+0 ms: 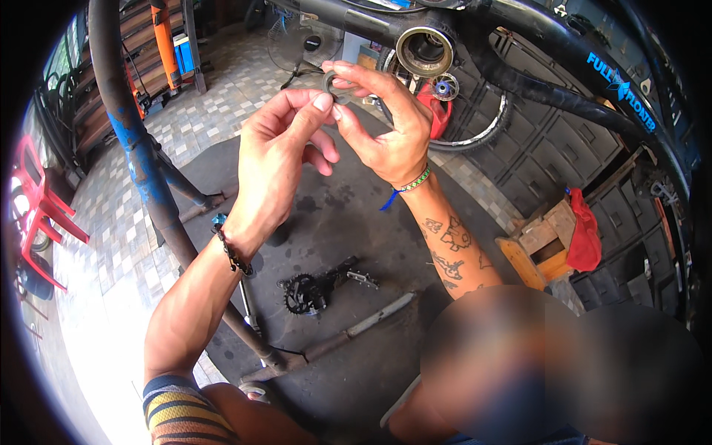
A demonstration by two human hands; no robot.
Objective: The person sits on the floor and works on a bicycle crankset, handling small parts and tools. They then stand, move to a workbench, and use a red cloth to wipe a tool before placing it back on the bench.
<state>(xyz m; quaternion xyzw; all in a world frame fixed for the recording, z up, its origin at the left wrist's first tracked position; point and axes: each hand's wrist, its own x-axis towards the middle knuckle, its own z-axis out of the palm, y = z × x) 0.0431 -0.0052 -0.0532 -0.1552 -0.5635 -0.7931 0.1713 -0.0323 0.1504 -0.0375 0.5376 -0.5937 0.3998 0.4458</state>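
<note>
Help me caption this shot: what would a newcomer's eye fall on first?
Probably the left hand and right hand, raised together at upper center with a small ring at their fingertips. Above the right hand gapes the round opening of a black bike frame. In the lower middle, a black crankset lies on the dark mat.

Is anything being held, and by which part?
A small, dark grey ring, its lower rim in fingers of the left hand, the right hand at its top.
</note>
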